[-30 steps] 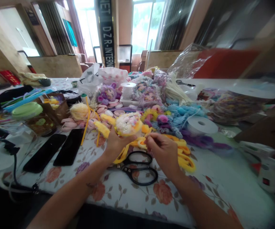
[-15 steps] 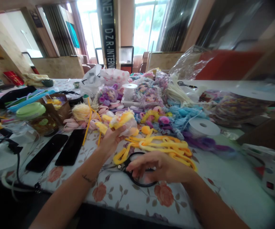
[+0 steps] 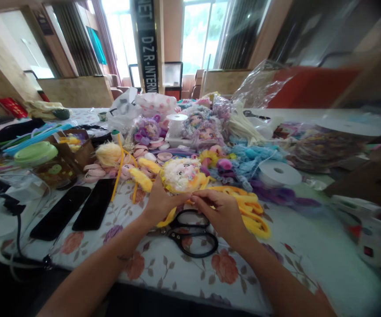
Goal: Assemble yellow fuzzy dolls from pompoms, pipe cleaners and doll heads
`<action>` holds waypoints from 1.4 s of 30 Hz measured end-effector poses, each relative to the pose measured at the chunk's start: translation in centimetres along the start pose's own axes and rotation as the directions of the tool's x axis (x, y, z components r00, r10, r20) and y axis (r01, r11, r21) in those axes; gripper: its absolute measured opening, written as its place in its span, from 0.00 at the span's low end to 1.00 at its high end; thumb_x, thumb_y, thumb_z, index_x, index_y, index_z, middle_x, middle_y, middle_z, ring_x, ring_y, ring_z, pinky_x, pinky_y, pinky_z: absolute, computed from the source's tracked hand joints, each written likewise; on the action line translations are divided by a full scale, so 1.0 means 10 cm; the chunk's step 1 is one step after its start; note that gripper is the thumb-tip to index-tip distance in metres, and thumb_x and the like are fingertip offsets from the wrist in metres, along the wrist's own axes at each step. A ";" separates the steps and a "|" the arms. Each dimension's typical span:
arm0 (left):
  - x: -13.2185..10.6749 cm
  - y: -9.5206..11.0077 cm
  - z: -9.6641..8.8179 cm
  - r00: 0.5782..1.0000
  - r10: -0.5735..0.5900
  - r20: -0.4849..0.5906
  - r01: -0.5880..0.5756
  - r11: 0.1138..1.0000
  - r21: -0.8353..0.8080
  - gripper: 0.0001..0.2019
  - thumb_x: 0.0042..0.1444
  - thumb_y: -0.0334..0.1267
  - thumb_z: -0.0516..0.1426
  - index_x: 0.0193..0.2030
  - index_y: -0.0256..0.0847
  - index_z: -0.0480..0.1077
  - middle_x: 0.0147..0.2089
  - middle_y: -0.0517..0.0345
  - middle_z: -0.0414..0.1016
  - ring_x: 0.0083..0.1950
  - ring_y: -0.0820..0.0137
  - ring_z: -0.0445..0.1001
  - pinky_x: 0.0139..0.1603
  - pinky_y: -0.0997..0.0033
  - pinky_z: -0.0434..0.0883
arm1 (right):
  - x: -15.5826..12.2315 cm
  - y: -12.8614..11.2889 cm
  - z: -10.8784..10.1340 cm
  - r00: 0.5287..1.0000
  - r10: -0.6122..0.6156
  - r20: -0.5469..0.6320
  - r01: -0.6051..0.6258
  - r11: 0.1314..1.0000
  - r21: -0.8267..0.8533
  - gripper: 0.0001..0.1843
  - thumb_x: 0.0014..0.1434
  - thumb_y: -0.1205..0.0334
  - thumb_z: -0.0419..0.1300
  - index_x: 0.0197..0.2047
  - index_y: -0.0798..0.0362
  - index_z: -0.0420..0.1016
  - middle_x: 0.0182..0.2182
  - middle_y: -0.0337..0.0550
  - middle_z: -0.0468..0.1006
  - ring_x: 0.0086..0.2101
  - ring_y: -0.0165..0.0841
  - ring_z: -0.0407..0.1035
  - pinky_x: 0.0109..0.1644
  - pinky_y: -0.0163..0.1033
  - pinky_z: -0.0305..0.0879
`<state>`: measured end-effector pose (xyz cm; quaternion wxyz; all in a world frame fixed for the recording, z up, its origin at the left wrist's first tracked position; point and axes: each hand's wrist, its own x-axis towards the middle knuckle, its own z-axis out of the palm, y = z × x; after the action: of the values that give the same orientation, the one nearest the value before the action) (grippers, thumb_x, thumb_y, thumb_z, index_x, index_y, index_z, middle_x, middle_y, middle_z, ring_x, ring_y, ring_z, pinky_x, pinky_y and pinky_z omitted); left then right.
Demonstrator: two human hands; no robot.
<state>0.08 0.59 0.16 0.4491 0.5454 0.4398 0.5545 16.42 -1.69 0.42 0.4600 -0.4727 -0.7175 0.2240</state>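
Note:
My left hand [image 3: 162, 200] is closed around a fluffy doll head [image 3: 180, 173] with pale fur, yellow trim and a painted face turned up towards me. Beside its left edge stick out fuzzy yellow pieces [image 3: 142, 178]. My right hand [image 3: 219, 211] pinches with thumb and forefinger just below the doll head, touching the left thumb; what sits in the pinch is too small to make out. Black-handled scissors [image 3: 195, 244] lie on the table under the hands. Behind the right hand spreads a heap of yellow plush cord [image 3: 251, 211].
Two black phones [image 3: 93, 204] lie at left, near a green-lidded jar [image 3: 37, 160] and a cardboard box [image 3: 78, 152]. Several wrapped dolls [image 3: 206, 132], blue tulle [image 3: 254, 158] and a white ribbon spool [image 3: 279, 174] stand behind. A white device [image 3: 364, 229] is at right.
The doll head has turned so its face shows. My right hand has risen from over the scissors to meet the left hand at the doll's lower edge, its fingers now pinched.

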 end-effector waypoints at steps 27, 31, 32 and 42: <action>0.30 0.00 -0.31 0.964 -0.255 0.075 0.248 0.762 -0.599 0.20 0.47 0.37 0.64 0.48 0.38 0.71 0.51 0.52 0.75 0.49 0.63 0.74 0.44 0.65 0.75 | -0.02 -0.17 -0.16 0.814 -0.025 0.581 -0.388 0.721 0.574 0.12 0.58 0.55 0.60 0.35 0.55 0.78 0.31 0.45 0.79 0.27 0.30 0.73 0.30 0.33 0.70; 0.26 -0.02 -0.28 0.958 -0.237 0.158 0.285 0.760 -0.584 0.18 0.48 0.36 0.64 0.47 0.38 0.72 0.50 0.51 0.75 0.49 0.62 0.74 0.48 0.63 0.75 | -0.01 -0.28 -0.28 0.425 -0.314 0.849 -0.372 0.794 0.480 0.21 0.52 0.55 0.65 0.49 0.54 0.77 0.48 0.51 0.78 0.45 0.42 0.73 0.45 0.40 0.71; 0.26 -0.03 -0.28 0.956 -0.232 0.177 0.292 0.766 -0.572 0.18 0.48 0.36 0.64 0.47 0.37 0.72 0.49 0.51 0.76 0.49 0.62 0.75 0.49 0.62 0.74 | -0.01 -0.27 -0.28 0.465 -0.261 0.846 -0.388 0.799 0.460 0.17 0.52 0.55 0.65 0.45 0.54 0.79 0.42 0.49 0.80 0.41 0.39 0.75 0.43 0.38 0.71; 0.12 0.00 -0.21 0.914 -0.148 0.379 0.311 0.855 -0.416 0.22 0.46 0.37 0.65 0.50 0.38 0.72 0.47 0.46 0.77 0.49 0.55 0.75 0.44 0.63 0.73 | 0.06 0.07 -0.06 0.948 0.317 0.039 -0.265 0.710 0.653 0.25 0.50 0.58 0.67 0.51 0.46 0.67 0.47 0.44 0.72 0.50 0.37 0.67 0.49 0.41 0.69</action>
<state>-2.00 1.80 0.43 0.6986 0.4493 0.2734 0.4851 17.20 -0.88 0.43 0.5808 -0.3986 -0.4934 0.5103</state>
